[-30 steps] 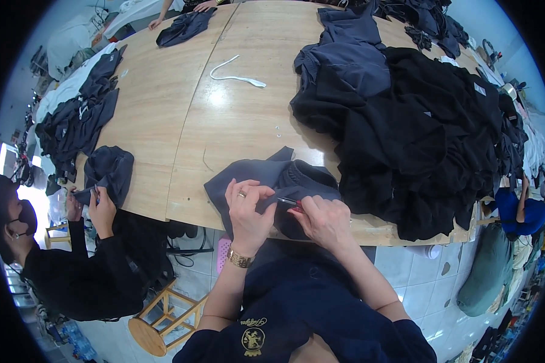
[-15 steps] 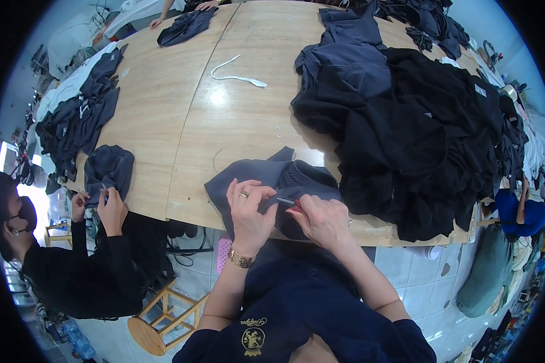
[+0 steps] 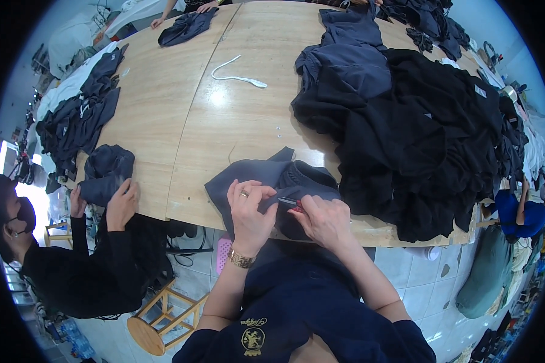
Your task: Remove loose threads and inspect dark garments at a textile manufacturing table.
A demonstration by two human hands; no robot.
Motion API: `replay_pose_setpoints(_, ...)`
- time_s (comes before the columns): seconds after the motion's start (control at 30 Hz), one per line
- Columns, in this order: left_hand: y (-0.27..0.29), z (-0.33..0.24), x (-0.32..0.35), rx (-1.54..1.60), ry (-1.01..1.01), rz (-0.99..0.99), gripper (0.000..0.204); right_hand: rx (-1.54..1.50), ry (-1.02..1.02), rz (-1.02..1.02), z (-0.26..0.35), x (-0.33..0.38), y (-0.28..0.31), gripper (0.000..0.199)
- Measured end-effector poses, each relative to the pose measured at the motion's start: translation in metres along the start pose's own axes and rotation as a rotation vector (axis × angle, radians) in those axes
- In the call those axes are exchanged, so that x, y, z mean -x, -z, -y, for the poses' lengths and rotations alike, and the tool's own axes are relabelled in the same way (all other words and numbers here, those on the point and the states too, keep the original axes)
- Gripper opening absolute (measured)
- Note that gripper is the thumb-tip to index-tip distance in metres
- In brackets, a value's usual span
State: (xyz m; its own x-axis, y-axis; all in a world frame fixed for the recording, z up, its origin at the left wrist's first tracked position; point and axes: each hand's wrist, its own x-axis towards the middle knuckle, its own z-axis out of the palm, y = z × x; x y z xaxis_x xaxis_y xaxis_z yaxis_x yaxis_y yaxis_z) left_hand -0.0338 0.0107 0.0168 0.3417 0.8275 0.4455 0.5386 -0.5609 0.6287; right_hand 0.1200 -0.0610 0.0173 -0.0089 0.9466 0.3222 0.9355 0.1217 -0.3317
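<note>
Nearest, at lower centre of the frame: left hand (image 3: 249,213), ringed and with a gold watch at the wrist, fingers curled and pressed down on a fold of the dark grey garment (image 3: 266,178), thumb and fingertips pinching the cloth. Just right of it, right hand (image 3: 324,219), fingers closed around a small red-handled tool (image 3: 292,204), tip aimed left toward the left fingers and resting on the fabric between both hands. Garment bunched at the near edge of the wooden table (image 3: 181,133), partly under both hands, the rest spreading up and away from the fingertips. At left of the frame, a seated person in black, hands (image 3: 122,204) on another dark folded garment (image 3: 106,172) at the table edge; wooden stool (image 3: 163,317) below. Right of centre, a big heap of black clothes (image 3: 430,139), touching the grey garment's far side. Farther up, a white strip of cloth (image 3: 236,71) lying alone on bare wood, a dark pile (image 3: 79,115) at upper left, one more dark piece (image 3: 186,27) at the top edge.
</note>
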Motion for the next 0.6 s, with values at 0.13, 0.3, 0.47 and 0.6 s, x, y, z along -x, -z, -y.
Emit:
replay_pose_setpoints(0.13, -0.0006, -0.0011, 0.0006, -0.004, -0.002, -0.003, 0.022, -0.001, 0.007, -0.004, 0.0001, -0.001, 0.0005, 0.03)
replay_pose_setpoints(0.3, -0.0014, -0.0001, 0.0004, -0.012, -0.012, -0.002, 0.021, -0.117, -0.068, 0.062, 0.0012, -0.0014, 0.0008, 0.028)
replay_pose_setpoints(0.47, 0.0001, 0.0015, -0.0007, 0.054, 0.093, 0.036, 0.015, -0.45, -0.26, 0.004, 0.0041, -0.0033, 0.0036, 0.028)
replay_pose_setpoints(0.6, 0.0002, 0.0009, -0.0034, 0.085, 0.157, 0.081, 0.009, -0.553, -0.247, 0.043, 0.0036, -0.0051, -0.0003, 0.028)
